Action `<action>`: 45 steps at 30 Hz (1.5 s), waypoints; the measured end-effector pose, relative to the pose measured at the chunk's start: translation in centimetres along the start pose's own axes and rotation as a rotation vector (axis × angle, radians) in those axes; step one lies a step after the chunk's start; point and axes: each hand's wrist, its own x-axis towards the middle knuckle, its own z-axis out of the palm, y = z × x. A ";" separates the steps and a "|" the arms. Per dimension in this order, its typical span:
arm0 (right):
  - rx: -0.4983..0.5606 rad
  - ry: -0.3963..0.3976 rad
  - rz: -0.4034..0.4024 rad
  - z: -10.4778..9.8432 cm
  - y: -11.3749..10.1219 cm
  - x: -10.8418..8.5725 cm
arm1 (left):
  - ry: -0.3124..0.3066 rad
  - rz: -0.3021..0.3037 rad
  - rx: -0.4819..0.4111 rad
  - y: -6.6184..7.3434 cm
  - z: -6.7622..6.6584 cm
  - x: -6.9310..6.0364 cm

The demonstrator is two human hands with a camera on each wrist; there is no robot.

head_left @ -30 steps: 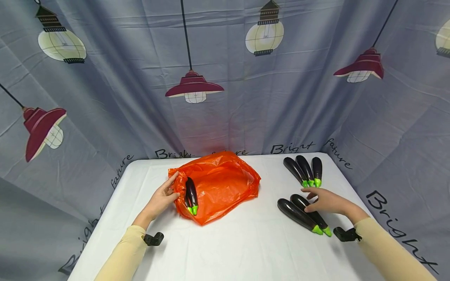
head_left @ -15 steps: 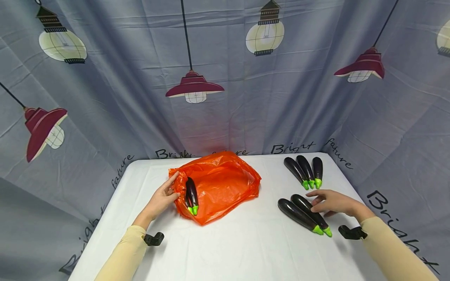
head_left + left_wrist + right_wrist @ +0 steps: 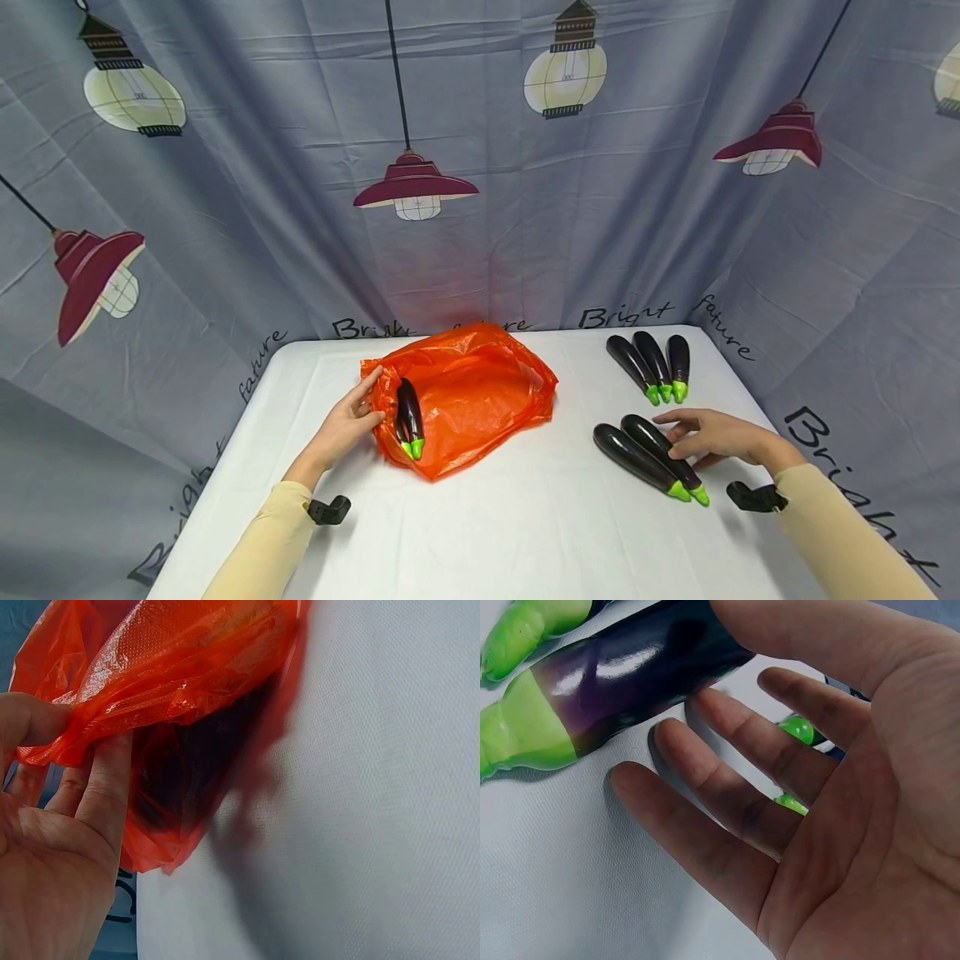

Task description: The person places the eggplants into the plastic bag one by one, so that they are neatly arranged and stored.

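My left hand [image 3: 347, 427] pinches the left rim of an orange plastic bag [image 3: 480, 400], thumb on one side and fingers on the other in the left wrist view. Two dark eggplants with green ends [image 3: 410, 417] lie inside the bag's left part. My right hand [image 3: 723, 437] is at the upper right side of an eggplant [image 3: 660, 446], its fingers relaxed and spread, not closed round it. Another eggplant [image 3: 633, 461] lies alongside on the left. In the right wrist view the thumb overlaps the eggplant [image 3: 630, 671]; whether it touches cannot be told.
Three more eggplants [image 3: 651, 364] lie side by side at the back right of the white table [image 3: 480, 533]. A grey-blue curtain [image 3: 480, 267] with printed lamps stands behind the table and along both sides.
My right hand has shifted a little to the right and slightly down over the nearer eggplants. My left hand and the bag look the same.
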 end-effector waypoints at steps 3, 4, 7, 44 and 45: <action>-0.002 0.008 0.012 0.1 0.0 0.0 | 0.002 -0.003 0.005 0.0 0.0 0.0; -0.003 0.010 0.014 0.1 0.0 0.1 | 0.004 -0.005 0.004 0.0 0.1 0.0; 0.008 0.012 0.020 0.1 0.0 0.1 | 0.004 -0.003 0.004 -0.1 0.1 0.1; 0.033 -0.005 -0.005 0.3 0.6 0.5 | -0.011 0.017 -0.020 -0.1 0.3 0.1; 0.031 -0.003 -0.003 0.3 0.6 0.5 | -0.010 0.015 -0.020 -0.1 0.3 0.2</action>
